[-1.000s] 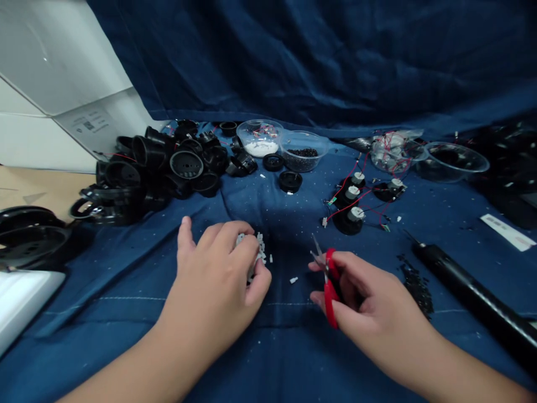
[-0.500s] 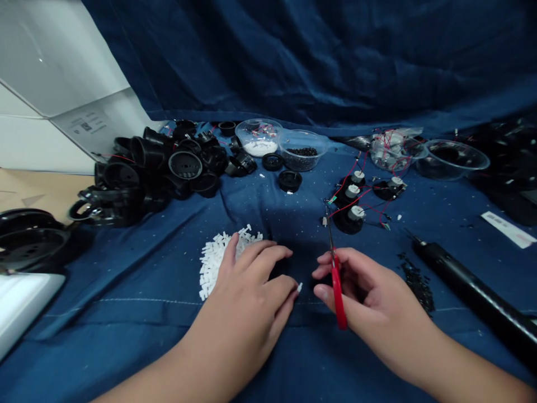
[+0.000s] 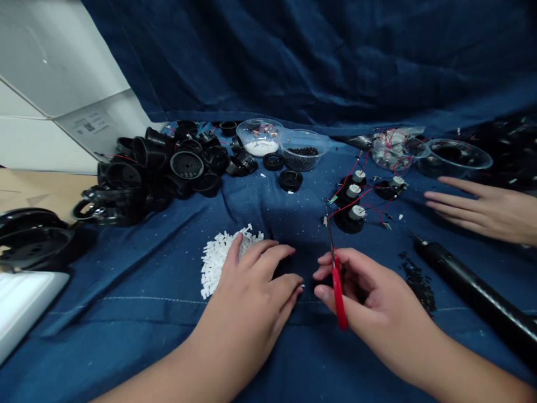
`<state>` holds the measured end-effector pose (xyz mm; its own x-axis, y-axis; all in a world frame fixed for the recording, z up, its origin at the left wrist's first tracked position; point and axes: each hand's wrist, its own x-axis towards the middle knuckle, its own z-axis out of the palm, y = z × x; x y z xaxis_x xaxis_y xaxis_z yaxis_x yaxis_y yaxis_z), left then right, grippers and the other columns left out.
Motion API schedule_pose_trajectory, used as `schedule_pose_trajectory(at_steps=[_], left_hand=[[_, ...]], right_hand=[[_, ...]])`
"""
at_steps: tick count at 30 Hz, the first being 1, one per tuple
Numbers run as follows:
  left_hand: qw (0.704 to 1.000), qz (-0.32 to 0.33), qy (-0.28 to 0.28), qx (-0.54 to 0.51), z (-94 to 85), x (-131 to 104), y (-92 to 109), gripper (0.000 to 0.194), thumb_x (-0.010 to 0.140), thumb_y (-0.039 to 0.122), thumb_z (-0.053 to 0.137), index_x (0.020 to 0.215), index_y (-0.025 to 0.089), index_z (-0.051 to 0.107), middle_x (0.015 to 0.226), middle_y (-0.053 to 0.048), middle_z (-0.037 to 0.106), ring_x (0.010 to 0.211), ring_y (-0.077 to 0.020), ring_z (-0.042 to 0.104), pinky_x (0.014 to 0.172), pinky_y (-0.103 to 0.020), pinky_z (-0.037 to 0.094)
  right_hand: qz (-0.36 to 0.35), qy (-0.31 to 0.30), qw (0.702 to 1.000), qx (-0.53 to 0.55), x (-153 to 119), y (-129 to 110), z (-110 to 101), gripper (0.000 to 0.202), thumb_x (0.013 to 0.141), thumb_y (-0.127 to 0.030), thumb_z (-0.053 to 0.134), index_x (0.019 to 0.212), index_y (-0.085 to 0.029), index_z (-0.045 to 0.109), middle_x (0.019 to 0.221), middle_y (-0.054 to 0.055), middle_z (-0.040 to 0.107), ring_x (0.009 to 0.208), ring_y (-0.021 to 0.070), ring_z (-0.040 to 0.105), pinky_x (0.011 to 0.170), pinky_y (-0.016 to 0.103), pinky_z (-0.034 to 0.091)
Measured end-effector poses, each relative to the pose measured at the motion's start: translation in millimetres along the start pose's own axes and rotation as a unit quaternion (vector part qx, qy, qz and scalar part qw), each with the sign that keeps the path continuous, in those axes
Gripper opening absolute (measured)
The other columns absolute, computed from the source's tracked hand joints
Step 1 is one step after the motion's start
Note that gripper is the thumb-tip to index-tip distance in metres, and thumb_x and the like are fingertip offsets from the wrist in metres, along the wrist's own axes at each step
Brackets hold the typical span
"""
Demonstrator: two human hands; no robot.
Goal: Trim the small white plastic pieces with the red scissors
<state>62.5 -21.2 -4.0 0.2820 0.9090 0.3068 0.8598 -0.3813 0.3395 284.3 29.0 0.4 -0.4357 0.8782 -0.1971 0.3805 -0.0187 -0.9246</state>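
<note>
Left hand: the left hand (image 3: 251, 285) is lying palm down, fingers spreading; thumb and index are sitting close together at a white piece (image 3: 302, 286), mostly hidden. Can't tell if it's being pinched.
White pile: small white parts (image 3: 213, 260) are lying on the cloth (image 3: 138, 324), just beyond the left hand and partly under its fingers.
Right hand: the right hand (image 3: 369, 302) is holding red scissors (image 3: 338, 291) by the handles, blades pointing away. Blades are showing edge-on, can't tell the gap.
Motors: motors (image 3: 357, 211) on black bases are standing beyond the right hand, red wires (image 3: 349, 179) trailing.
Black bits: black bits (image 3: 419, 285) are lying just right of the right hand.
Tool: a black tool (image 3: 465, 291) is lying right of those bits, metal tip pointing away.
Other hand: a co-worker's hand (image 3: 478, 210) is reaching in beyond the right hand, fingers straight; can't tell any contact.
Cups: black cups (image 3: 187, 165) are heaping up beyond the left hand.
Tubs: two clear tubs (image 3: 300, 163) are sitting well beyond both hands.
</note>
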Motion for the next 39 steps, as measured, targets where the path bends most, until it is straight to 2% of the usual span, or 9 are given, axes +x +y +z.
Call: schedule_pose_trajectory(at_steps=[6, 12, 18, 22, 26, 31, 34, 37, 39], left_hand=[[1.0, 0.002, 0.006, 0.002, 0.4, -1, 0, 0.022, 0.106, 0.023, 0.051, 0.1, 0.022, 0.072, 0.137, -0.008, 0.064, 0.131, -0.0307, 0.058, 0.12, -0.072, 0.035], [0.999, 0.011, 0.017, 0.024, -1.7, -1, -5, 0.02, 0.104, 0.02, 0.052, 0.106, 0.021, 0.072, 0.145, -0.013, 0.059, 0.14, -0.0359, 0.051, 0.119, -0.077, 0.035], [0.999, 0.019, 0.042, -0.005, -1.0, -2, -6, 0.023, 0.103, 0.018, 0.053, 0.102, 0.023, 0.074, 0.136, -0.009, 0.067, 0.13, -0.0331, 0.061, 0.116, -0.076, 0.041], [0.999, 0.031, 0.029, 0.011, -1.9, -1, -2, 0.024, 0.102, 0.014, 0.049, 0.099, 0.019, 0.073, 0.139, -0.013, 0.066, 0.132, -0.0361, 0.06, 0.111, -0.076, 0.047], [0.999, 0.037, 0.022, 0.021, -1.9, -1, -1, 0.021, 0.102, 0.016, 0.05, 0.097, 0.017, 0.07, 0.141, -0.016, 0.064, 0.135, -0.0381, 0.058, 0.113, -0.076, 0.045], [0.999, 0.028, 0.029, -0.014, -5.1, -1, -6, 0.016, 0.102, 0.015, 0.05, 0.101, 0.018, 0.066, 0.147, -0.014, 0.056, 0.145, -0.033, 0.048, 0.121, -0.063, 0.045], [0.998, -0.009, 0.052, -0.04, -11.1, 1, -10, 0.013, 0.102, 0.015, 0.05, 0.105, 0.019, 0.063, 0.151, -0.014, 0.05, 0.146, -0.0304, 0.046, 0.121, -0.055, 0.046], [0.991, -0.063, 0.079, -0.087, -17.2, 1, -11, 0.011, 0.101, 0.017, 0.052, 0.104, 0.021, 0.061, 0.149, -0.011, 0.051, 0.136, -0.0271, 0.055, 0.113, -0.047, 0.054], [0.985, -0.088, 0.089, -0.122, -19.7, 0, -9, 0.009, 0.1, 0.018, 0.054, 0.102, 0.022, 0.061, 0.146, -0.009, 0.053, 0.13, -0.0254, 0.06, 0.096, -0.037, 0.063]], right_hand=[[-0.005, -0.002, 1.0, 0.007, 0, -3, 1, 0.026, 0.095, -0.036, 0.076, 0.118, -0.028, 0.067, 0.113, 0.0, 0.073, 0.105, 0.0208, 0.07, 0.087, 0.028, 0.058], [0.011, -0.017, 0.999, 0.041, 1, -10, 3, 0.024, 0.095, -0.031, 0.073, 0.117, -0.026, 0.066, 0.111, 0.002, 0.074, 0.104, 0.0219, 0.069, 0.083, 0.03, 0.057], [0.01, -0.012, 0.999, 0.045, 0, -9, 4, 0.026, 0.094, -0.03, 0.074, 0.118, -0.025, 0.066, 0.111, 0.002, 0.073, 0.102, 0.0215, 0.069, 0.084, 0.031, 0.057], [0.011, -0.02, 0.999, 0.05, 1, -9, 5, 0.023, 0.095, -0.029, 0.074, 0.116, -0.026, 0.066, 0.111, 0.001, 0.073, 0.104, 0.0212, 0.068, 0.085, 0.03, 0.056], [0.015, -0.018, 0.998, 0.06, 1, -10, 5, 0.024, 0.094, -0.028, 0.074, 0.116, -0.025, 0.066, 0.108, 0.001, 0.073, 0.103, 0.0206, 0.068, 0.086, 0.029, 0.057], [0.021, -0.008, 0.999, 0.049, 0, -9, 3, 0.024, 0.091, -0.033, 0.076, 0.112, -0.025, 0.068, 0.107, 0.003, 0.074, 0.101, 0.0221, 0.07, 0.083, 0.03, 0.059], [0.036, -0.027, 0.997, 0.063, -3, -6, 2, 0.029, 0.091, -0.038, 0.079, 0.115, -0.026, 0.067, 0.107, 0.004, 0.075, 0.099, 0.0227, 0.071, 0.082, 0.031, 0.059], [0.045, -0.059, 0.993, 0.089, -6, -5, 3, 0.032, 0.09, -0.038, 0.08, 0.117, -0.027, 0.066, 0.105, 0.004, 0.075, 0.091, 0.0212, 0.072, 0.076, 0.03, 0.06], [0.057, -0.069, 0.989, 0.119, -8, -7, 4, 0.033, 0.088, -0.039, 0.082, 0.116, -0.027, 0.068, 0.104, 0.004, 0.075, 0.087, 0.0212, 0.072, 0.074, 0.03, 0.06]])
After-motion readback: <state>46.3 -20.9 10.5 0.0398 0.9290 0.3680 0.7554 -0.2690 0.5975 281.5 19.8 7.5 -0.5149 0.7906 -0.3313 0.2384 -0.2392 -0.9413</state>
